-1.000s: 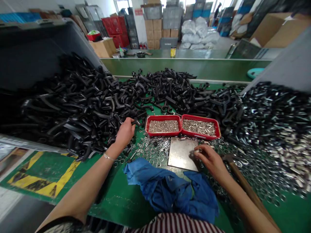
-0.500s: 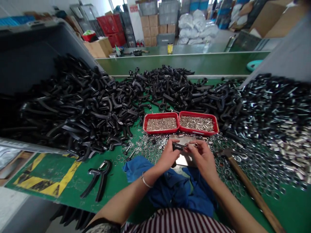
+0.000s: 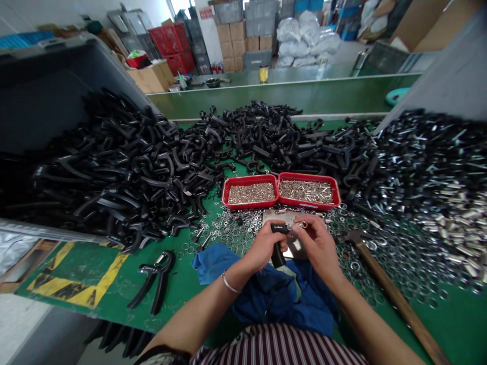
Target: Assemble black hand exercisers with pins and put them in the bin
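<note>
so far one hand exerciser [image 3: 155, 281] lies finished on the counter [image 3: 117, 299], left hand [image 3: 262, 247] shut on a black handle [image 3: 278, 258], right hand [image 3: 317, 243] pinching a spring [image 3: 300, 224], a big heap of handles [image 3: 125, 172] left

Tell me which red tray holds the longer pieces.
The right-hand red tray: its silver pieces look elongated, whereas the left-hand red tray holds smaller, stubbier ones.

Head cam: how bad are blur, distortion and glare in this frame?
Head view: wide-angle bending, with the grey bin rim bowing; the steel parts pile smears toward the top right; mild sheen on the metal plate; the left hand, right hand and black part stay fairly sharp.
</note>
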Available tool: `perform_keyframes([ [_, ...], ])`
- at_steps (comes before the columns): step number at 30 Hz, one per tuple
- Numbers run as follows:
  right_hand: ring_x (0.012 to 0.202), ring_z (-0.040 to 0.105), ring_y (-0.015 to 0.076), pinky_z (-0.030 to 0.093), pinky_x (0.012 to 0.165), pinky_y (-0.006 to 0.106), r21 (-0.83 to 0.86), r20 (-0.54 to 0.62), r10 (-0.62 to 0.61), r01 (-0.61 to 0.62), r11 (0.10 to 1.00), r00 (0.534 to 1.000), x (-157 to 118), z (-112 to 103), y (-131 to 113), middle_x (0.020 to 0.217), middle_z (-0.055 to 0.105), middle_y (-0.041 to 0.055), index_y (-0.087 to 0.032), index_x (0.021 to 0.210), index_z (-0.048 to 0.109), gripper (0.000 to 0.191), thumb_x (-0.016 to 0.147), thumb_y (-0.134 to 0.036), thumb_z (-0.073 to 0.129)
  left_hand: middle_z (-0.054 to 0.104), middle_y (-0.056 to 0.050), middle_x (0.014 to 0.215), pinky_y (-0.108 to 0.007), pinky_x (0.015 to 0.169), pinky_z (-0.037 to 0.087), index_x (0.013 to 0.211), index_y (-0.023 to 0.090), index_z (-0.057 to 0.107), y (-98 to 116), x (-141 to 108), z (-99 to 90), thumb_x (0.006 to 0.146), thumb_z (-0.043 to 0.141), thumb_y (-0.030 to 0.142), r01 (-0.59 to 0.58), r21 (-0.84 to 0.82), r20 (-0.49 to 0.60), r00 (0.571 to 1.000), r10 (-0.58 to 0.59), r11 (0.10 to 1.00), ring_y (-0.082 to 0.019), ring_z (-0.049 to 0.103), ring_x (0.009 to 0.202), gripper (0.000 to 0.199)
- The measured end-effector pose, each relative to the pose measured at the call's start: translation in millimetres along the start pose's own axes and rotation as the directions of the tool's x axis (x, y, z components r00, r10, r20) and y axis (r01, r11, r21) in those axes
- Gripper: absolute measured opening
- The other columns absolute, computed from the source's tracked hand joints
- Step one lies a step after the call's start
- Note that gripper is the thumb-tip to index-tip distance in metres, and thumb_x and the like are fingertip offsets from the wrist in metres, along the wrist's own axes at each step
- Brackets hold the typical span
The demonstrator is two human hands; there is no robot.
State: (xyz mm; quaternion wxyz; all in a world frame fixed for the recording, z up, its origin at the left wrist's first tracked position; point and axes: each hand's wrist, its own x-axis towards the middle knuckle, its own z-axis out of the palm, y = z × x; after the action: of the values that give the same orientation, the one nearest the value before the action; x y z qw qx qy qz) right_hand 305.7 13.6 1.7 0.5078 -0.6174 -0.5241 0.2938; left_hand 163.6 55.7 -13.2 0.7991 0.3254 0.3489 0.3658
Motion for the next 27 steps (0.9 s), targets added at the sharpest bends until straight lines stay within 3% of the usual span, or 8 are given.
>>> perform_keyframes([
  [8,0.081,0.061,0.021,0.046,0.077,0.033,-0.167,0.097,0.0,0.016,0.986,0.995,-1.9,-14.8,5.9,0.092,0.066,0.0035,-0.024,0.104,0.059,0.022,0.094,-0.044,0.056,0.057,0.005,0.071,-0.02,0.049,0.034,0.102,0.02,0.041,-10.5,-7.0,13.1,0.065,0.066,0.014,0.062,-0.157,0.095,0.994,-0.048,0.986,-0.005,0.045,0.049,0.044],
  [15,0.083,0.061,0.0192,0.049,0.073,0.029,-0.007,0.287,0.041,-0.041,0.999,0.957,24.8,-33.6,6.1,0.093,0.065,0.0029,-0.024,0.1,0.061,0.027,0.09,-0.048,0.061,0.06,0.002,0.078,-0.023,0.053,0.042,0.109,0.02,0.042,19.3,-14.1,13.9,0.075,0.072,0.025,0.054,0.34,0.333,0.927,-0.173,0.939,-0.008,0.053,0.054,0.046],
  [17,0.078,0.06,0.0182,0.049,0.07,0.029,0.02,0.358,0.041,-0.051,0.998,0.933,35.7,-40.0,1.6,0.089,0.065,0.0026,-0.023,0.098,0.061,0.027,0.089,-0.049,0.062,0.063,-0.002,0.079,-0.023,0.053,0.042,0.108,0.018,0.045,30.3,-15.1,16.6,0.082,0.069,0.038,0.068,0.314,0.406,0.892,-0.198,0.947,-0.008,0.052,0.054,0.04],
  [20,0.077,0.06,0.0183,0.049,0.069,0.029,0.018,0.545,0.023,-0.038,0.999,0.838,57.2,-39.8,-6.0,0.086,0.065,0.0025,-0.023,0.097,0.062,0.028,0.089,-0.05,0.061,0.066,-0.005,0.076,-0.023,0.045,0.034,0.102,0.018,0.049,38.5,-13.6,16.2,0.089,0.058,0.048,0.128,0.225,0.483,0.846,-0.225,0.966,-0.005,0.041,0.044,0.033],
  [22,0.079,0.061,0.0191,0.05,0.072,0.031,-0.003,0.559,0.003,-0.001,1.0,0.829,67.8,-28.2,-9.2,0.087,0.066,0.0032,-0.024,0.101,0.063,0.029,0.093,-0.05,0.054,0.063,-0.001,0.067,-0.021,0.042,0.028,0.099,0.02,0.049,42.6,-12.8,7.0,0.088,0.061,0.044,0.074,0.227,0.42,0.892,-0.166,0.971,-0.004,0.035,0.04,0.029],
  [25,0.082,0.059,0.0203,0.047,0.076,0.034,-0.117,0.47,-0.147,0.227,0.967,0.87,63.7,7.8,-10.0,0.087,0.066,0.0044,-0.023,0.096,0.064,0.027,0.098,-0.044,0.048,0.061,0.002,0.062,-0.018,0.042,0.027,0.094,0.02,0.049,57.6,-15.4,-22.6,0.087,0.061,0.04,-0.153,0.27,0.13,0.984,0.122,0.95,-0.005,0.039,0.041,0.024],
  [26,0.085,0.058,0.021,0.046,0.079,0.035,-0.173,0.517,-0.227,0.361,0.917,0.825,56.5,23.1,-9.7,0.087,0.066,0.005,-0.022,0.092,0.064,0.025,0.098,-0.04,0.049,0.062,0.002,0.063,-0.018,0.043,0.029,0.093,0.02,0.049,65.4,-17.6,-34.8,0.089,0.058,0.041,-0.225,0.265,0.027,0.974,0.226,0.938,-0.005,0.041,0.042,0.024],
  [27,0.087,0.057,0.0218,0.045,0.081,0.036,-0.21,0.607,-0.287,0.498,0.841,0.741,47.6,38.9,-9.3,0.086,0.066,0.0056,-0.021,0.089,0.065,0.023,0.099,-0.035,0.05,0.064,0.002,0.065,-0.017,0.045,0.032,0.092,0.02,0.049,73.8,-20.5,-47.0,0.09,0.056,0.042,-0.28,0.25,-0.06,0.951,0.303,0.927,-0.005,0.043,0.044,0.024],
])
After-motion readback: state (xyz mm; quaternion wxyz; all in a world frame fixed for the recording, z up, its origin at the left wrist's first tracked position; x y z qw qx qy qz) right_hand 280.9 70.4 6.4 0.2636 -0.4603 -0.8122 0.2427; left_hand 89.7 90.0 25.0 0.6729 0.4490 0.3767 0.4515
